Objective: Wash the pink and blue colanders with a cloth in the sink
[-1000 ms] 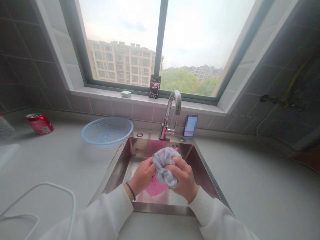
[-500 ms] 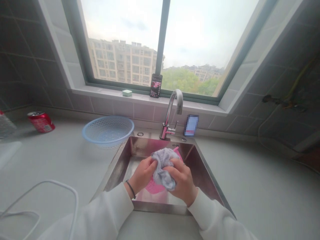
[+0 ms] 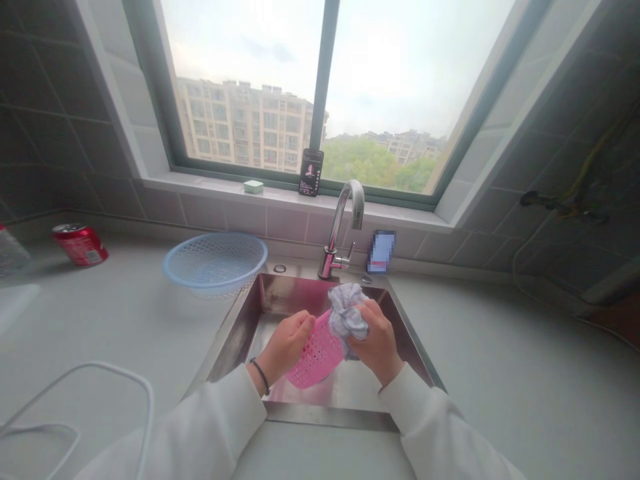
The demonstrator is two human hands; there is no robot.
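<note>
the pink basket (image 3: 317, 357) is dotted with small holes; the cloth (image 3: 345, 310) is pale lilac-grey, faintly mottled. around the silver-grey sink (image 3: 333, 415), toward ten o'clock, come a light blue basket (image 3: 215, 263) in openwork and a red can (image 3: 81, 245) with a silver top; at eleven, a mint-green box (image 3: 253, 187). the sleeves (image 3: 220, 417) are white, the wristband (image 3: 261, 377) black, the tabletop (image 3: 510, 353) pale grey.

Right hand (image 3: 377, 343) is shifting the cloth (image 3: 347, 310) right of frame center, more pink basket (image 3: 317, 357) is showing, upper-center phone (image 3: 311, 172) is displaying something different, I think.
</note>
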